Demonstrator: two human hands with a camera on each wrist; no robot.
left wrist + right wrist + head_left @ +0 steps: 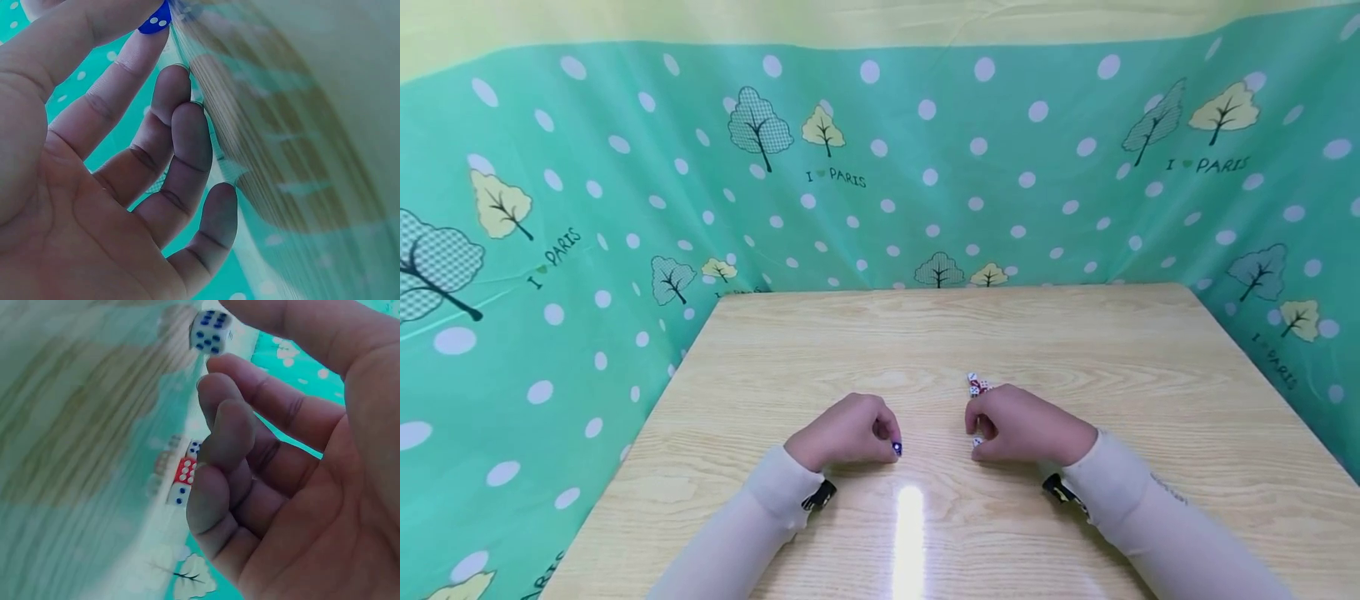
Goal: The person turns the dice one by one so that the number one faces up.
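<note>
Near the middle of the table, my left hand pinches a blue die with white dots between thumb and forefinger. In the left wrist view the blue die shows at the top edge, partly covered by the fingertips; the other fingers are loosely bent. To the right, my right hand has thumb and forefinger curled round a white die with blue dots, low at the tabletop. Beyond that hand lie several dice, including a red die and a white die, some partly hidden by it.
The light wood table reflects a bright strip of light toward its front. A green curtain with dots and trees hangs behind and along the sides. A dark strap sits at each wrist.
</note>
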